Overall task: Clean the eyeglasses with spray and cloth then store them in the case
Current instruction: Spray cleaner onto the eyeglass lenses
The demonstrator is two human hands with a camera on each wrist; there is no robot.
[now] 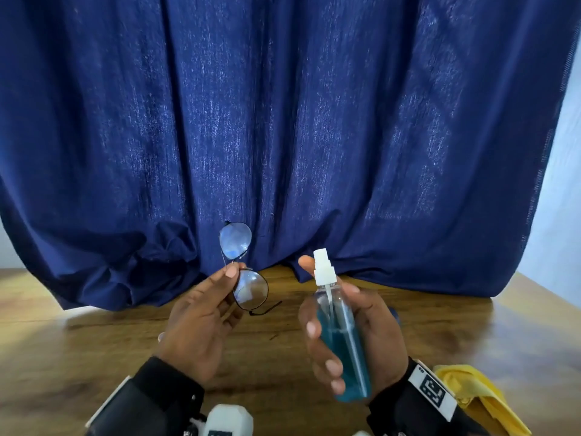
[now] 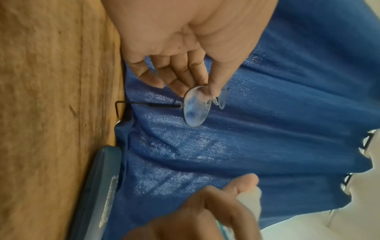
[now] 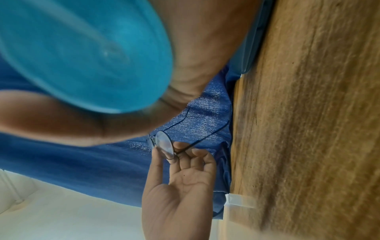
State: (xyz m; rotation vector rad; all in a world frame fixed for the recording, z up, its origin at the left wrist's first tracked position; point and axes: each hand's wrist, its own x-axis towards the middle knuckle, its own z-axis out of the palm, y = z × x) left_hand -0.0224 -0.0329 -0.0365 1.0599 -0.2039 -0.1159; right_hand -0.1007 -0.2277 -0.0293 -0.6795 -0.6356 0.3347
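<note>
Glasses [image 1: 243, 272]: thin dark wire frame with round clear lenses, held in the air above the table [image 1: 110, 341], stood on end so one lens is over the other. The upper lens shows against the curtain [image 1: 314, 121]; the lower lens looks smudged or misted. One temple sticks out low to the right, its tip bent.
Bottle [image 1: 341, 328]: clear plastic, about two thirds full of blue liquid, white pump head and dip tube; held off the table, tilted slightly, nozzle up, just right of the glasses and apart from them.
Left hand [image 1: 201, 319]: palm up and turned inward; thumb and forefinger pinch the frame at the bridge, between the lenses. The other fingers lie loosely curled under the lower lens.
Right hand [image 1: 349, 335]: fingers and thumb wrapped round the bottle body; the forefinger is raised behind the pump head. Whether it touches the head cannot be told.
Cloth [image 1: 481, 401]: yellow, crumpled on the table by the right wrist, at the lower right.
Case [image 2: 98, 191]: dark teal, lying on the table at the curtain's foot, seen only from the wrist views; open or closed cannot be told.
Wrists: dark sleeves, a strap with a black-and-white marker on the right one.
</note>
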